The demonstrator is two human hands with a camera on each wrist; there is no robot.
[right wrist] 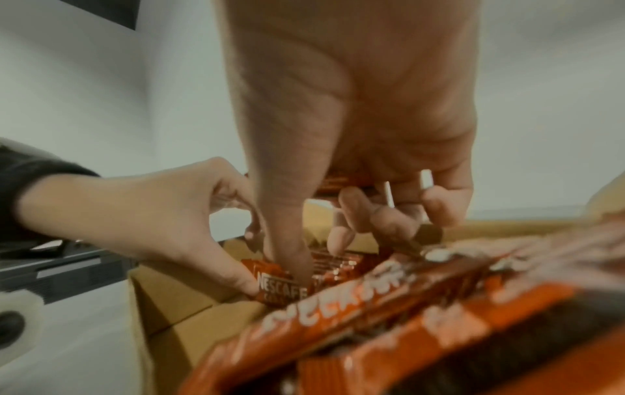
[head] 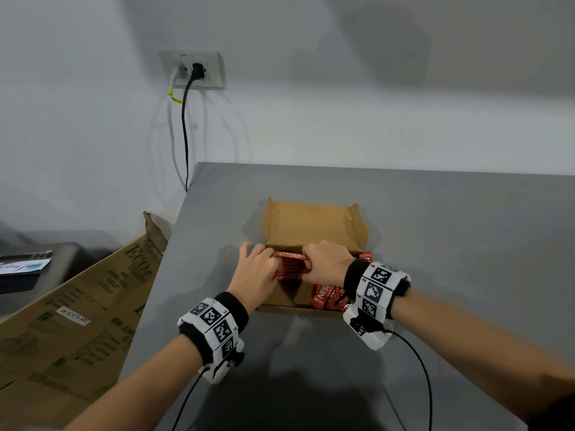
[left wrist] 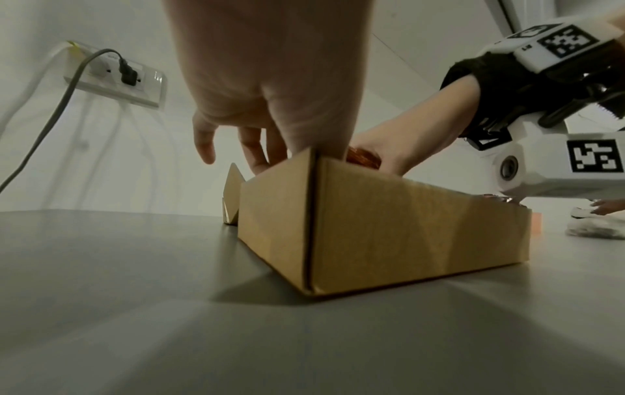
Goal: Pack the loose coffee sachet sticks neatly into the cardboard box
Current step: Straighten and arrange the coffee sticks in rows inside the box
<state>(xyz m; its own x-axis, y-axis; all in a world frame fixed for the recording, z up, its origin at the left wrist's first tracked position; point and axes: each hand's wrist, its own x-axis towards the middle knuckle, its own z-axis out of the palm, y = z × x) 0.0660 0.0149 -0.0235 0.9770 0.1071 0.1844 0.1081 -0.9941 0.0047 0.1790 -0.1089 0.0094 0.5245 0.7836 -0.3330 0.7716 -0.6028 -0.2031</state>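
We see a grey table [head: 435,219] filling the lower right of the head view, set against a pale wall with a socket plate [head: 192,69] at upper left, two cables hanging from it. At frame centre sits the open cardboard box [head: 311,223], lid flap tilted back. Inside it, a bundle of red coffee sachet sticks [head: 292,265] lies along the back, pinched by our left hand [head: 256,270] at one end and gripped by our right hand [head: 326,262] at the other. More sticks [head: 329,295] lie loosely in the box's lower right part. A large printed carton [head: 77,312] leans at lower left.
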